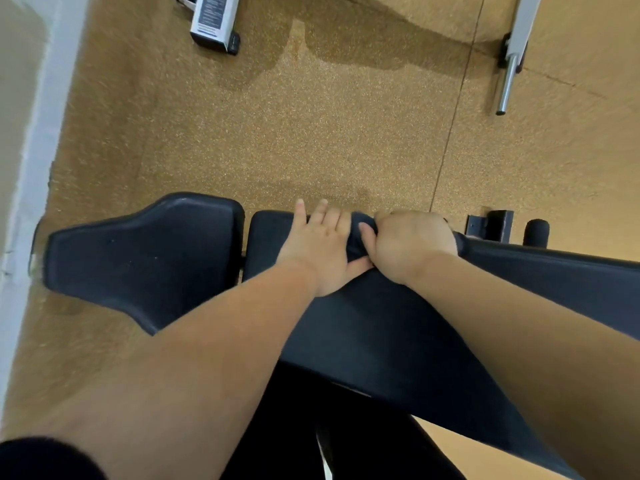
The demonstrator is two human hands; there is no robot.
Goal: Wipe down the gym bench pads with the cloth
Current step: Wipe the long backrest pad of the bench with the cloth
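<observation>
A dark navy cloth point(360, 237), bunched and close in colour to the padding beneath it, is seen at the far edge of the long dark padded back pad point(363, 323) of the gym bench. It is gripped by the right hand point(412, 247), whose fingers are curled closed around it with the knuckles up. The left hand point(323, 244) is laid flat and open just beside it, fingers spread over the pad's far edge and thumb touching the cloth; nothing is held in it. Both bare forearms are stretched forward across the surface. To the left, a separate dark wedge-shaped seat pad point(145, 258) is set apart from the back pad by a narrow gap. Beneath lies a speckled tan rubber floor point(311, 133), bordered on the left by a white wall point(31, 133). Farther off, a white machine base point(214, 22) and a chrome bar point(507, 81) are visible.
</observation>
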